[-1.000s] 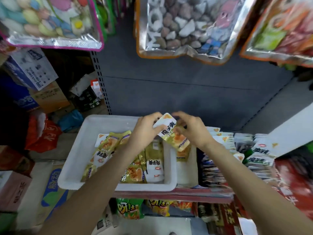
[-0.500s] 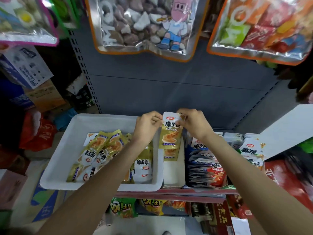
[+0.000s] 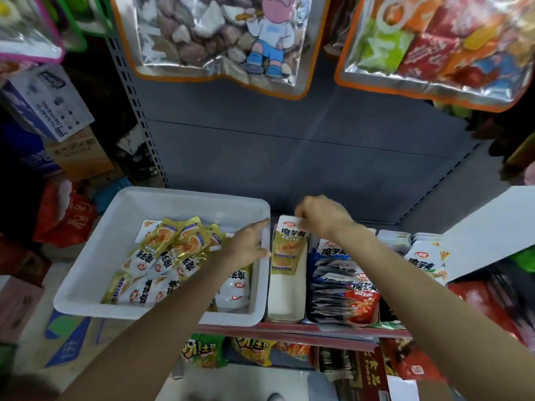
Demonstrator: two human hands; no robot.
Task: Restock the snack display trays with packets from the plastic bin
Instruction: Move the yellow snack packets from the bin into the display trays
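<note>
Packet (image 3: 288, 247), gold and white, stands near upright at the back of a narrow white tray (image 3: 285, 296) on the shelf, just right of the bin (image 3: 86, 285). Right hand (image 3: 321, 218) sits at 12 o'clock of it, fingers curled over the top seam, pinching the upper edge. Left hand (image 3: 250, 241) at 9 o'clock of the packet, over the bin's right wall, fingers straight and relaxed, holding nothing; fingertips close to the packet's left edge, contact unclear.

Handling, judged: light, thin foil pouch, soft and easily creased, glossy so somewhat slippery. Not fragile. Best taken by the flat top seam, as the right hand has it, or by the two side edges; a pinch mid-body would buckle it.

Tray in front of the packet is mostly bare white, so many more are wanted. Loose packets (image 3: 162, 261) of the same kind lie heaped in the bin, at 8 o'clock of the left hand, within easy reach. Neighbouring trays (image 3: 344, 279) at 3 o'clock of the packet look full, with blue and red packets filed on edge.
</note>
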